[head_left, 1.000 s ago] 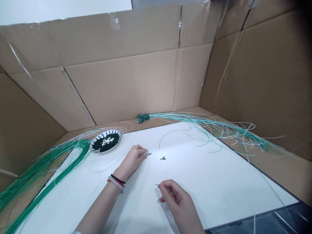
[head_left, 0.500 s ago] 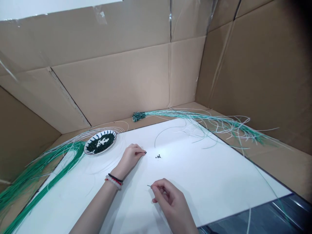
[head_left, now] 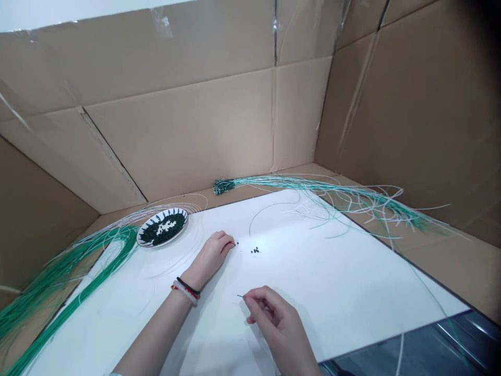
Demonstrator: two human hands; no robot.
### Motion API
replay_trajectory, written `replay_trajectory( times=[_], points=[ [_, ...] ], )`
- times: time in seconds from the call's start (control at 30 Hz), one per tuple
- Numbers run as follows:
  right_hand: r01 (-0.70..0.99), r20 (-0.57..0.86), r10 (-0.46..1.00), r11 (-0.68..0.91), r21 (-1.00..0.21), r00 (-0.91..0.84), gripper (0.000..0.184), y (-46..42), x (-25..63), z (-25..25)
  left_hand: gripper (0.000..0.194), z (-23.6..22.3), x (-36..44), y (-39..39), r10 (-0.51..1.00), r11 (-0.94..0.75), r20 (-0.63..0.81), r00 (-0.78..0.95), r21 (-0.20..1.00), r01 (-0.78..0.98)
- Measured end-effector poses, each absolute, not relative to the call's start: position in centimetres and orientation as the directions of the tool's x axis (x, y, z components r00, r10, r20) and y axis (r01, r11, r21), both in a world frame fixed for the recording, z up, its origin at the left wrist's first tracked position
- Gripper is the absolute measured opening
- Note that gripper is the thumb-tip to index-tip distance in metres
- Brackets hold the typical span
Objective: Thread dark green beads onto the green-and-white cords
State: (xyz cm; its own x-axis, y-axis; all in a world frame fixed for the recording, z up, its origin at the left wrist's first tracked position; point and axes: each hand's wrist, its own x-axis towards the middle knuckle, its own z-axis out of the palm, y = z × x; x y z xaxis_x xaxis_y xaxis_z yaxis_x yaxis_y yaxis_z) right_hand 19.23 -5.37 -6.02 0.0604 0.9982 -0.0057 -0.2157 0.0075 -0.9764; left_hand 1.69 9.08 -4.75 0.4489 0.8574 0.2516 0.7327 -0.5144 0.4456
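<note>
My left hand [head_left: 214, 254] rests on the white board [head_left: 332, 282] with thumb and forefinger pinched together. Whatever lies between those fingertips is too small to make out. One dark bead [head_left: 237, 243] sits just beyond them, and a small cluster of dark beads [head_left: 255, 250] lies to its right. Closer to me, my right hand [head_left: 276, 321] pinches a thin green strand [head_left: 240, 296], whose short end points left from the fingertips. The rest of that strand is mostly hidden by the hand.
A patterned plate [head_left: 140, 241] of dark green beads stands at the board's left. Beside it runs a bundle of green strands [head_left: 78, 284]. Another bundle [head_left: 289, 183], with a dark beaded end, lies along the back. Cardboard walls [head_left: 195, 125] enclose the board.
A dark bead that was at my left fingertips now shows slightly apart from them on the board. My right hand keeps its pinch on the strand, almost unmoved.
</note>
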Motion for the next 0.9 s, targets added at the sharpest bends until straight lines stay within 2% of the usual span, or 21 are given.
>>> replay_trajectory(
  times=[0.13, 0.27, 0.4, 0.47, 0.63, 0.9],
  points=[
    [-0.215, -0.013, 0.998, 0.002, -0.977, 0.068, 0.041, -5.4, 19.2, -5.9, 0.019, -4.2, 1.3, 8.9, 0.881, -0.47, 0.235, 0.412, 0.539, 0.699],
    [-0.206, -0.023, 0.996, -0.006, -0.978, 0.083, 0.04, -5.4, 19.1, -5.7, 0.018, -2.9, 0.9, 8.0, 0.926, -0.366, 0.208, 0.315, 0.705, 0.608],
    [-0.197, -0.035, 0.995, -0.016, -0.98, 0.089, 0.037, -5.4, 18.9, -4.6, 0.02, -0.8, 0.8, 4.8, 0.969, -0.202, 0.128, 0.209, 0.902, 0.382],
    [-0.196, -0.031, 0.996, -0.015, -0.981, 0.08, 0.033, -5.4, 18.6, -3.6, 0.019, 0.1, 0.6, 2.3, 0.985, -0.107, 0.069, 0.157, 0.963, 0.246],
    [-0.183, 0.014, 1.0, 0.013, -0.983, -0.008, 0.018, -5.9, 16.9, -0.4, 0.024, 0.9, -0.5, -3.2, 0.994, 0.077, -0.073, 0.076, 0.996, -0.051],
    [-0.14, 0.04, 0.991, 0.021, -0.99, -0.129, 0.01, -7.2, 12.7, 2.0, 0.019, 0.1, -2.4, -7.5, 0.989, 0.142, -0.144, 0.018, 0.935, -0.324]
  ],
)
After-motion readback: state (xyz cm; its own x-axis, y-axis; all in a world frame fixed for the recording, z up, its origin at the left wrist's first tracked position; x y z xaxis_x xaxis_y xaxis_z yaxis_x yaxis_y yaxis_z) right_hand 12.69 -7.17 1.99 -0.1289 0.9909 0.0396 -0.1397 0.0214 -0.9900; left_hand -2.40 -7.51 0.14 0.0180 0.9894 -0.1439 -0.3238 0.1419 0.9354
